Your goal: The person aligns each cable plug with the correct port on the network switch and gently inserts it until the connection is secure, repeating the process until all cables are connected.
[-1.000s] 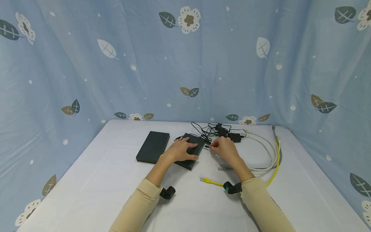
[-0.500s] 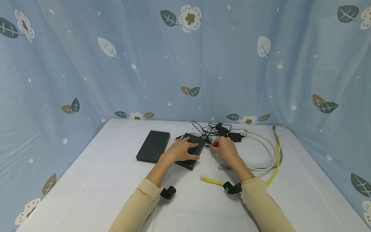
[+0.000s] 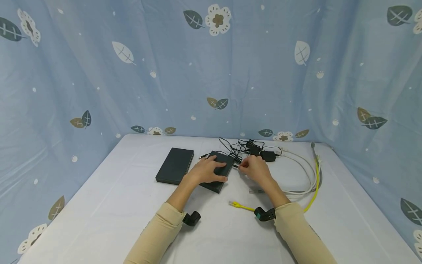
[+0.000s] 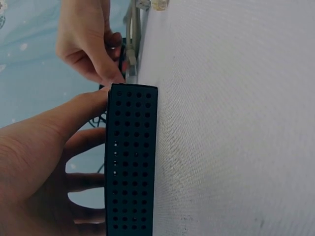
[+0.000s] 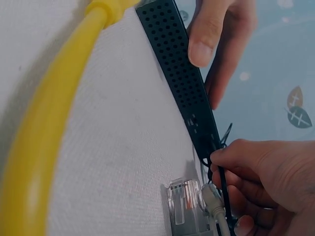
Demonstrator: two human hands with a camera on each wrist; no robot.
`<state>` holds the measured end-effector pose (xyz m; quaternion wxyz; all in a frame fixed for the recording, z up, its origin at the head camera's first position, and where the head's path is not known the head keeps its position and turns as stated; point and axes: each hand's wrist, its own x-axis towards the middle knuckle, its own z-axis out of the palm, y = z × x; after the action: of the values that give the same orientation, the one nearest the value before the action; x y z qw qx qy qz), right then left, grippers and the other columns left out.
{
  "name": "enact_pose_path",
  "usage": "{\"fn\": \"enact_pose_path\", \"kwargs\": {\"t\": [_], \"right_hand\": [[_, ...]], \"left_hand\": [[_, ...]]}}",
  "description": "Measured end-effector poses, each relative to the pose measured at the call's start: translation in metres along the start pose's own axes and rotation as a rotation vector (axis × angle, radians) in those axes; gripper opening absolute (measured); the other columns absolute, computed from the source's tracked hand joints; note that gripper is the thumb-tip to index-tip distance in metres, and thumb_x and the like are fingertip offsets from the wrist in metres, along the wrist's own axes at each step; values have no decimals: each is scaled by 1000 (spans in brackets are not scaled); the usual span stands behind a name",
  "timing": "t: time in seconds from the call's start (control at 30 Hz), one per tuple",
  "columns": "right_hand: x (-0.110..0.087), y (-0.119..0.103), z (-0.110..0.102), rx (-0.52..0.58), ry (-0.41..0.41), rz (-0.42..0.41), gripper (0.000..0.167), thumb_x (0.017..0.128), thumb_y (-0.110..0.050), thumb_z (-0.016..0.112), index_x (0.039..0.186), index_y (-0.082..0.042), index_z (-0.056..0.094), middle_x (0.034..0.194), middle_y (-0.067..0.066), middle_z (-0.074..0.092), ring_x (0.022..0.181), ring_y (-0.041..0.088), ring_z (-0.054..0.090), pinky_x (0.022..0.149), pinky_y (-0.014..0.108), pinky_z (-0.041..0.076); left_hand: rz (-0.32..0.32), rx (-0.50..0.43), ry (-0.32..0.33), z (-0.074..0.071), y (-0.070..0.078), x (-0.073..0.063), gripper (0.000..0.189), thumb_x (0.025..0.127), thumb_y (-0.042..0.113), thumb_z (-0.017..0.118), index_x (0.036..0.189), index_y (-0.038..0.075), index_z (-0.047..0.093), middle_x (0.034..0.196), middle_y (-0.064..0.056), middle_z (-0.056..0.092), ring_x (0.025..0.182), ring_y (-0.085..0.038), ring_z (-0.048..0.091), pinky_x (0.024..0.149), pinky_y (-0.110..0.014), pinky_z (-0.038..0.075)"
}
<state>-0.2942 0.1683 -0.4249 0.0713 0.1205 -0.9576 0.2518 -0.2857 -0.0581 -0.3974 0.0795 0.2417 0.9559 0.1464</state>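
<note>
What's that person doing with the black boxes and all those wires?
A person's left hand rests on one black box, while the right hand pinches a thin black cord right by that box's side. I can't tell whether the cord is plugged in. The other box lies to the left, untouched. The yellow cable lies loose on the right, its near plug in nothing.

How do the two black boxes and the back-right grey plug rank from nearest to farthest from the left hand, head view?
1. Right black box, under the left hand.
2. Left black box, to the hand's left.
3. Grey plug, far off at back right.
</note>
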Motion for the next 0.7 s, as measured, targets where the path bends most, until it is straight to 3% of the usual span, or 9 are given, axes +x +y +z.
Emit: {"fn": "enact_pose_path", "kwargs": {"t": [0.43, 0.7], "right_hand": [[3, -1, 2, -37, 28, -25, 10, 89, -20, 73, 86, -12, 78, 78, 1, 73, 63, 9, 62, 56, 26, 50], [2, -1, 0, -39, 22, -30, 10, 90, -18, 72, 85, -11, 77, 77, 2, 73, 63, 10, 62, 55, 27, 50]], "left_hand": [[13, -8, 11, -1, -1, 2, 66, 84, 56, 71, 142, 31, 53, 158, -17, 32, 143, -48, 31, 111, -63, 34], [-5, 7, 16, 2, -3, 4, 69, 81, 60, 72, 142, 34, 53, 157, -15, 34, 138, -50, 36, 105, -62, 41]]}}
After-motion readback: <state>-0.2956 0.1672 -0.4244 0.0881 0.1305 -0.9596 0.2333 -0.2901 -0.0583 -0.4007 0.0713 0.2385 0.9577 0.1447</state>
